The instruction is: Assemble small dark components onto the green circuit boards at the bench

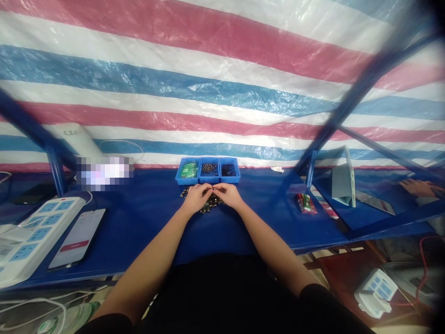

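- The grip of the left hand (197, 198) and the right hand (228, 195) is being held narrow, fingertips close together over the pile of small parts (207, 208) on the bench (149, 222), just before the blue boxes (189, 181).
- A part could be getting dropped — if fingertips are being let slip — or parts scattered, if the pile is being brushed.
- Much of the pile is being covered by the hands; whether anything is being pinched cannot be told.
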`<state>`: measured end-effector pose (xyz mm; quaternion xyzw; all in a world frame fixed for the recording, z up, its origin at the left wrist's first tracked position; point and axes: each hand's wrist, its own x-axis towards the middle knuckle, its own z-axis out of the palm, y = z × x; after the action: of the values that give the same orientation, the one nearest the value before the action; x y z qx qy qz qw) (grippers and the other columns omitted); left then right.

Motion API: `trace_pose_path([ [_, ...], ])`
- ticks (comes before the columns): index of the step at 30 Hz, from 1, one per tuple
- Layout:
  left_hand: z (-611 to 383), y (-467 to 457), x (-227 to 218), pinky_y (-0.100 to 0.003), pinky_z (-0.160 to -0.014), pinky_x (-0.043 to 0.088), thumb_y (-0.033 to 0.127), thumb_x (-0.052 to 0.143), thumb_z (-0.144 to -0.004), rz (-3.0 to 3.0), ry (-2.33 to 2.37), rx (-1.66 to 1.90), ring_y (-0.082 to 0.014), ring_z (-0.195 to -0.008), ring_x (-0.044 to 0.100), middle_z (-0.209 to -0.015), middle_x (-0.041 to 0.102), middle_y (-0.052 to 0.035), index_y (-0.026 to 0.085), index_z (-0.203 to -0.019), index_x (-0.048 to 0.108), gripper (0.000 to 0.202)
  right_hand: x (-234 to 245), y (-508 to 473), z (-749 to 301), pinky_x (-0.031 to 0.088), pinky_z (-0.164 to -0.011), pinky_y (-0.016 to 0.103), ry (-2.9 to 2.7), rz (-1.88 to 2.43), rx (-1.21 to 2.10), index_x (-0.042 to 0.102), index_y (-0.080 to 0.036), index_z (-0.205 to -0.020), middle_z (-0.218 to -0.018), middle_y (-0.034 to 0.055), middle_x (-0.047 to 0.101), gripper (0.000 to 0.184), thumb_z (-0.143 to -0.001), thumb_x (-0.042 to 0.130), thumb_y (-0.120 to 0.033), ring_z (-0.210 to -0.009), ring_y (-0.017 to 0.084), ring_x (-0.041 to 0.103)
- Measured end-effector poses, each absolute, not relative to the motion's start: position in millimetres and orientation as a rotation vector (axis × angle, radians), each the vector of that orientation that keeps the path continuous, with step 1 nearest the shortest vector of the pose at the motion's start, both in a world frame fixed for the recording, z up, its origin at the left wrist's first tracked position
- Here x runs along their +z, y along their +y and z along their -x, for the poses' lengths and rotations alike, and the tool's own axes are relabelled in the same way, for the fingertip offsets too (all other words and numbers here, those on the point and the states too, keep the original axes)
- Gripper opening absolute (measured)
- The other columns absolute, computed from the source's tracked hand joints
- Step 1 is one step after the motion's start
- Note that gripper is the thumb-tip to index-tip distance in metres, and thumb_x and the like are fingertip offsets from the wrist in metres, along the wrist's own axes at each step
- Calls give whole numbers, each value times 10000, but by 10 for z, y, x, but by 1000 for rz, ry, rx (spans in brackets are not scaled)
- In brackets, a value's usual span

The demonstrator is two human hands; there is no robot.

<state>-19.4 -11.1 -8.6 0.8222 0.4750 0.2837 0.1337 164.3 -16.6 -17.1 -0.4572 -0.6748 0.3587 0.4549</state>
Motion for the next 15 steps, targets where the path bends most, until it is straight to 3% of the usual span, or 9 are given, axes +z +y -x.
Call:
trace_pose_path([
  [8, 199, -109, -87, -381, -871, 363, 407, 397, -952, -2391, 1371, 814, -216, -946, 598, -946, 706, 11, 297, -969, 630, 259, -147, -178, -1642, 550, -779, 310, -1654, 1128, 894, 722, -191, -987, -932, 54, 742, 246, -798, 664, -338, -784, 173, 684],
  [15, 198, -124, -63, -386, -867, 358, 418, 415, -941, -2388, 1368, 810, -221, -949, 595, -944, 707, -1, 281, -945, 633, 257, -169, -125, -1652, 555, -701, 302, -1556, 1139, 991, 731, -162, -956, -820, 57, 736, 298, -752, 700, -376, -689, 162, 663],
])
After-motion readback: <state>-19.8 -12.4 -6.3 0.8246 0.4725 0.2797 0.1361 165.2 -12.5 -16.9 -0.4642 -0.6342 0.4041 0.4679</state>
